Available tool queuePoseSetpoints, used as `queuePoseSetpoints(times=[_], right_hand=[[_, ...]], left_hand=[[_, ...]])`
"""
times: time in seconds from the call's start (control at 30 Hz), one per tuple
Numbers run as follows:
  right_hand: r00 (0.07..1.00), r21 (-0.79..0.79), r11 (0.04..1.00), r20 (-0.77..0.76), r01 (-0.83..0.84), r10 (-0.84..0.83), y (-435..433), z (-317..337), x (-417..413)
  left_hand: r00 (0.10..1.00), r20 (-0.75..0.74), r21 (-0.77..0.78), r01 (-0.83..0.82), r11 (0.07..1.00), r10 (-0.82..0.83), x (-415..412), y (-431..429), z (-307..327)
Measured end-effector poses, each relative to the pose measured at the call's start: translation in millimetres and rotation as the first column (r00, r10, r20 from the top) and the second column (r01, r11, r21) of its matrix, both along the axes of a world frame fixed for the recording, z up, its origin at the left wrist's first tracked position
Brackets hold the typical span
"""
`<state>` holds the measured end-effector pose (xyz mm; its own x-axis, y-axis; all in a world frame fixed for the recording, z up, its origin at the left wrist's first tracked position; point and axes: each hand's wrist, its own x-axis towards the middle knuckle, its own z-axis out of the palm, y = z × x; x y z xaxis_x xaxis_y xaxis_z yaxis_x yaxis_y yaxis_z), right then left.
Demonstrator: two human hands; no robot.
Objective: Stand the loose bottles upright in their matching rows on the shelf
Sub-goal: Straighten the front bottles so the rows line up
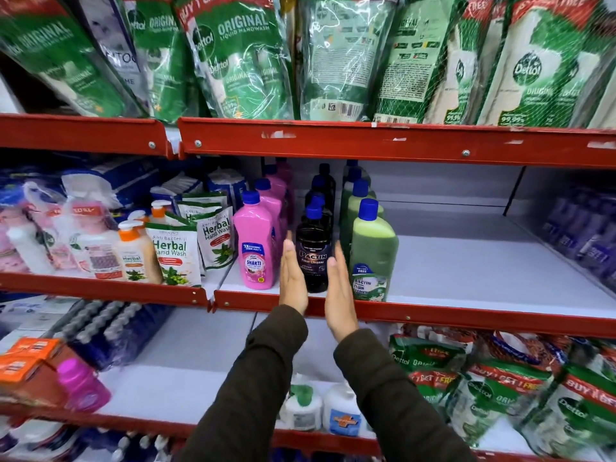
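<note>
At frame centre, the left hand [292, 276] and right hand [339, 295], fingers straight and released, flank the black Bactin bottle [313, 253]. It stands upright on the shelf [466, 315] between pink Shakti bottles [258, 241] and green Bactin bottles [371, 251].

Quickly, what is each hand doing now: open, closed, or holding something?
Left hand: open and flat, against the left side of the black bottle, not gripping.
Right hand: open and flat, at the bottle's right side, not gripping.

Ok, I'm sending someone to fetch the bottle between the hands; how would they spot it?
On the middle red shelf, three bottle rows stand near its left end. It is the front black bottle of the centre row, labelled Bactin, between pink and green ones.
</note>
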<state>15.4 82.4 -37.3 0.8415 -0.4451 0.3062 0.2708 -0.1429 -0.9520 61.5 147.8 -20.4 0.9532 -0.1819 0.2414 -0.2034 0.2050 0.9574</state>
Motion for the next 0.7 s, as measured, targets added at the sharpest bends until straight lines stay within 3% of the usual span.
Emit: queuePoseSetpoints(times=[0.17, 0.5, 0.7], right_hand=[[0.997, 0.09, 0.993, -0.004, -0.07, 0.071, -7.0, 2.3, 13.9], [1.0, 0.014, 1.0, 0.015, 0.006, -0.007, 8.8, -11.0, -6.5], [0.997, 0.027, 0.998, 0.05, 0.055, -0.056, 17.1, -11.9, -9.2]], left_hand=[[0.995, -0.005, 0.005, 0.096, 0.995, -0.096, 2.3, 13.1, 5.8], [0.996, 0.089, 0.004, -0.005, 1.0, 0.004, -20.5, 24.7, -8.3], [0.986, 0.161, 0.116, -0.055, 0.992, 0.036, -24.0, 27.0, -10.6]])
